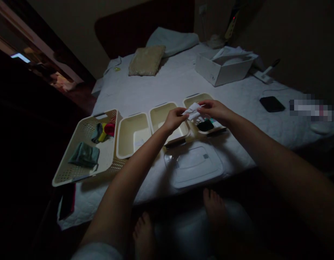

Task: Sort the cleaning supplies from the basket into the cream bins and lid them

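Our left hand (178, 120) and right hand (213, 111) hold a small white folded piece (192, 111) between pinched fingers, keeping it raised above the rightmost cream plastic bin (195, 97).

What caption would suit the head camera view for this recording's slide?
Left hand and right hand hold a folded white item above cream plastic bins on a bed.

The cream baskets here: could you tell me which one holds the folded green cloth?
The leftmost basket, farthest from the left hand, with the cloth lying flat inside.
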Available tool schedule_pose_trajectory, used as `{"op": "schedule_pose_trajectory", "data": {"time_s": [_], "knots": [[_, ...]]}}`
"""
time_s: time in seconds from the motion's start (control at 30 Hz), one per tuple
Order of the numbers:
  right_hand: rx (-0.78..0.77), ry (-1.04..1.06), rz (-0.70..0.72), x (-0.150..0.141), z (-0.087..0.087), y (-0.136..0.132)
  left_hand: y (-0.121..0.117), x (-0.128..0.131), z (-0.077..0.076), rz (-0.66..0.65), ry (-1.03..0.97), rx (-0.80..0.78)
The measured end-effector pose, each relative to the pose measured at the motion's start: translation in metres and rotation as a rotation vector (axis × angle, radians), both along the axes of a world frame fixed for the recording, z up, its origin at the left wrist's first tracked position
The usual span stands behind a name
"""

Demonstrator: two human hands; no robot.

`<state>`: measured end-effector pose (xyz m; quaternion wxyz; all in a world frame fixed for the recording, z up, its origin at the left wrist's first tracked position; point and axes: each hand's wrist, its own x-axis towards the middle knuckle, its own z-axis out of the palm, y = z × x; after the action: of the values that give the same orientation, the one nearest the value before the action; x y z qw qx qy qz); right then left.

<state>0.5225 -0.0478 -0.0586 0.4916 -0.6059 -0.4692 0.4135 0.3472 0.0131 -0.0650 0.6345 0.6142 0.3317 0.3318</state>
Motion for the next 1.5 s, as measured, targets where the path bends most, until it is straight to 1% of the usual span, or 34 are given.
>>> {"op": "schedule_pose_trajectory", "data": {"time_s": [0.1,0.17,0.27,0.37,0.47,0.53,0.6,0.67,0.73,0.8,0.87,0.93,0.97,1.1,1.23,1.37,1.5], "knots": [[0.005,0.011,-0.109,0.017,-0.003,0.002,0.006,0.027,-0.001,0.002,0.02,0.016],[0.006,0.009,-0.141,0.024,-0.003,0.005,0.013,0.038,0.001,-0.011,0.05,0.029],[0.007,-0.003,-0.156,0.031,-0.005,0.012,0.027,0.049,0.005,-0.064,0.103,0.068],[0.017,-0.061,-0.178,0.035,-0.012,0.022,0.043,0.058,-0.001,-0.082,0.196,0.137],[-0.034,-0.206,-0.19,0.037,-0.027,0.031,0.056,0.066,-0.016,-0.069,0.39,0.293],[-0.124,-0.335,-0.198,0.038,-0.039,0.035,0.059,0.07,-0.025,-0.084,0.542,0.435],[-0.206,-0.481,-0.179,0.038,-0.05,0.037,0.059,0.073,-0.032,-0.112,0.674,0.565],[-0.235,-0.617,-0.122,0.038,-0.059,0.038,0.056,0.075,-0.034,-0.156,0.813,0.686],[-0.222,-0.723,-0.065,0.037,-0.064,0.039,0.052,0.078,-0.034,-0.218,0.976,0.785],[-0.198,-0.813,-0.029,0.035,-0.066,0.041,0.051,0.081,-0.033,-0.25,1.11,0.829],[-0.181,-0.926,-0.025,0.033,-0.066,0.044,0.051,0.084,-0.034,-0.257,1.179,0.835],[-0.171,-1.021,-0.056,0.032,-0.067,0.048,0.053,0.087,-0.036,-0.259,1.207,0.838],[-0.175,-1.036,-0.071,0.032,-0.068,0.049,0.054,0.088,-0.038,-0.259,1.215,0.841],[-0.214,-0.962,-0.072,0.037,-0.076,0.052,0.055,0.091,-0.046,-0.212,1.209,0.888],[-0.178,-0.995,-0.083,0.041,-0.079,0.05,0.052,0.09,-0.053,-0.159,1.171,0.937],[-0.171,-1.034,-0.081,0.039,-0.075,0.048,0.051,0.089,-0.053,-0.164,1.16,0.939],[-0.138,-1.117,-0.071,0.034,-0.072,0.045,0.048,0.086,-0.047,-0.197,1.174,0.954]]}}
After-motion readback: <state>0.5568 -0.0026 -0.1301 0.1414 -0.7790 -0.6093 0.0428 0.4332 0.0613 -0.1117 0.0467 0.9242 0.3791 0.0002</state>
